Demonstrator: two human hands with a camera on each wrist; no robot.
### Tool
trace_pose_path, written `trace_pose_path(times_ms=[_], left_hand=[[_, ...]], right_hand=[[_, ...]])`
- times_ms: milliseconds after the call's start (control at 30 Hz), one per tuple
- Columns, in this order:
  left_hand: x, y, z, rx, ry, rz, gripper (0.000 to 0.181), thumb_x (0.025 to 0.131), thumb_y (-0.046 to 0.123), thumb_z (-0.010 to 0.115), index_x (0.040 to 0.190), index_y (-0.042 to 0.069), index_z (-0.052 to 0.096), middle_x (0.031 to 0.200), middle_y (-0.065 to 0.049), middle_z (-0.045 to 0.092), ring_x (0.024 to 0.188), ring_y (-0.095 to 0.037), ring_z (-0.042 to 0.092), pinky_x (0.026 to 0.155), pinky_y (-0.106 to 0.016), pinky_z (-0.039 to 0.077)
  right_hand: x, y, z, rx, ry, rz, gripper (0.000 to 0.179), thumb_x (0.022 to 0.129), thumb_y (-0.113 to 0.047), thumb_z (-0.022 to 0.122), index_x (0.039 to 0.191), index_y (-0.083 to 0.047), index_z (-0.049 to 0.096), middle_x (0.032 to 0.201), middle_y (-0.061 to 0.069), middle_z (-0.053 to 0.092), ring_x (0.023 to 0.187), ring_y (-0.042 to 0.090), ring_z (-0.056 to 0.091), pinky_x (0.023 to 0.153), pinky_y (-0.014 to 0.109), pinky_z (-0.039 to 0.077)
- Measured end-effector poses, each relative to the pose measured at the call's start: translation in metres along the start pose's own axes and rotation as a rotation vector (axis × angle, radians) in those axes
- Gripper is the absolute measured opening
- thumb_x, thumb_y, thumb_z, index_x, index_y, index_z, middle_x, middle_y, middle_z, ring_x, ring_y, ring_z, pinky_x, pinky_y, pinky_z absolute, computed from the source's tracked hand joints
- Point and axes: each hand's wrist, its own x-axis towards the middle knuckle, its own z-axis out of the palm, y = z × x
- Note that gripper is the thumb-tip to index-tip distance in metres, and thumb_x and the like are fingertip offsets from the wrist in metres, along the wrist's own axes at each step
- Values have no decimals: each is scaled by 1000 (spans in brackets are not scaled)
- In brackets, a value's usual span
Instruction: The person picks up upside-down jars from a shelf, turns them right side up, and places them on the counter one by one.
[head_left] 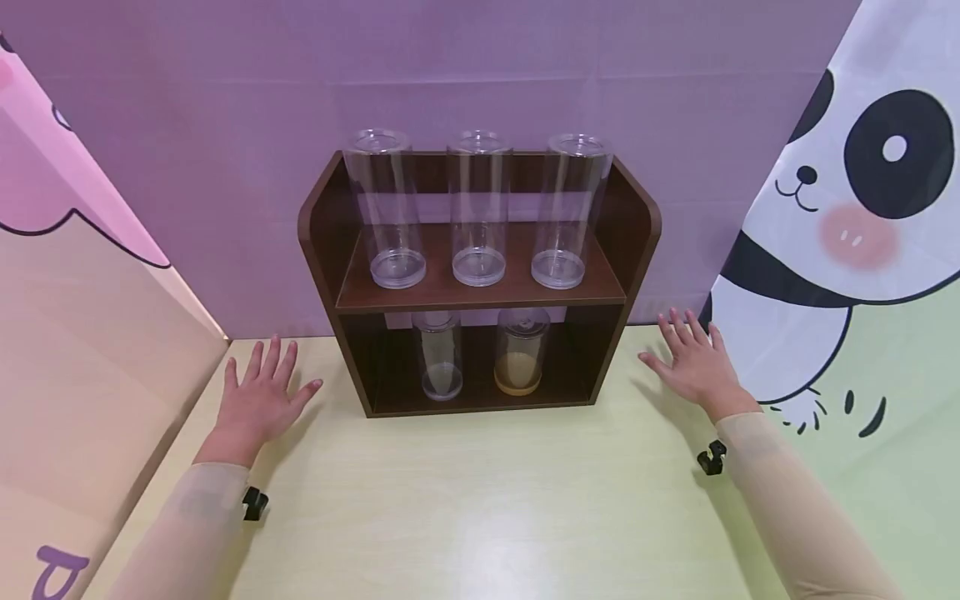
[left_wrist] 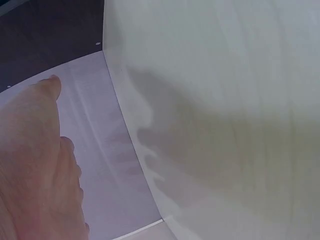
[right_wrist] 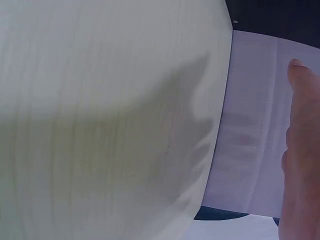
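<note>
In the head view my left hand (head_left: 258, 402) hovers over the table to the left of a dark brown two-tier shelf (head_left: 480, 307), fingers spread and straight. On the other side my right hand (head_left: 697, 367) is held likewise, palm down, holding nothing. Three clear cylindrical jars (head_left: 478, 208) stand in a row on the upper tier. Below them are a clear jar (head_left: 441, 358) and, to its right, another jar (head_left: 519, 354) with an amber-coloured lower part. Both wrist views show the hands (left_wrist: 35, 165) apart from the table, casting shadows on it.
The pale wooden table (head_left: 465, 500) spreads out in front of the shelf. Behind it hangs a purple cloth backdrop (head_left: 225, 167). A panda-printed panel (head_left: 862, 208) stands at the right and a pink and cream printed panel (head_left: 82, 333) at the left.
</note>
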Motion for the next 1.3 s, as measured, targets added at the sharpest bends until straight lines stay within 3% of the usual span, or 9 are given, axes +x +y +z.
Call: trace_pose_path(times_ms=[200, 400, 733, 767, 833, 1000, 1067, 1167, 1300], left_hand=[[-1, -1, 1, -36, 4, 13, 92, 115, 66, 33, 175, -1, 15, 181, -30, 0, 165, -57, 3, 126, -82, -7], [1, 1, 4, -185, 47, 48, 84, 118, 58, 34, 174, -2, 16, 180, -31, 9, 163, -57, 13, 124, -84, 5], [1, 17, 11, -658, 120, 3, 77, 116, 38, 58, 171, -5, 26, 172, -35, 30, 158, -58, 29, 124, -76, 29], [0, 19, 12, -706, 127, -1, 75, 116, 37, 59, 170, -5, 28, 172, -34, 32, 157, -56, 32, 124, -73, 33], [-1, 21, 14, -794, 154, 1, 69, 116, 32, 60, 168, -5, 34, 169, -32, 39, 154, -53, 39, 125, -51, 44], [-6, 27, 22, -973, 174, 1, 55, 117, 25, 58, 161, -5, 44, 157, -25, 53, 128, -4, 62, 97, -10, 50], [-9, 28, 23, -1006, 172, -2, 53, 117, 25, 58, 159, -5, 46, 152, -17, 58, 118, 12, 58, 95, -11, 52], [-15, 28, 24, -1007, 175, 2, 51, 117, 26, 59, 157, -5, 49, 142, 2, 62, 117, 11, 60, 96, -10, 50], [-19, 26, 23, -999, 186, 11, 49, 117, 26, 59, 155, -4, 52, 133, 18, 61, 118, 5, 63, 95, -9, 50]], right_hand=[[0, -1, 4, 55, 9, -12, 90, 114, -62, 42, 174, 1, 21, 180, 30, 14, 166, 53, 10, 133, 72, 7], [0, -3, 7, 164, 54, -25, 87, 114, -55, 50, 173, 3, 23, 177, 33, 20, 163, 56, 19, 132, 70, 17], [-1, -13, 17, 561, 199, 22, 67, 113, -30, 61, 164, 8, 41, 165, 36, 41, 152, 58, 38, 125, 72, 32], [-1, -15, 18, 615, 206, 35, 64, 113, -27, 62, 163, 8, 42, 164, 36, 43, 151, 57, 40, 123, 71, 35], [-3, -21, 20, 735, 226, 61, 60, 113, -22, 63, 161, 8, 45, 161, 35, 47, 147, 55, 47, 121, 61, 44], [-9, -32, 22, 926, 273, 119, 50, 115, -18, 60, 158, 6, 52, 154, 31, 58, 130, 26, 63, 102, 14, 47], [-11, -34, 22, 957, 272, 134, 49, 116, -19, 59, 158, 6, 53, 154, 30, 59, 123, 8, 61, 95, 8, 44], [-11, -38, 21, 988, 270, 140, 48, 117, -16, 56, 158, 8, 51, 155, 32, 57, 114, -9, 55, 94, 6, 45], [-11, -45, 19, 1016, 280, 128, 45, 116, -12, 55, 155, 11, 52, 153, 35, 57, 108, -15, 55, 95, 6, 47]])
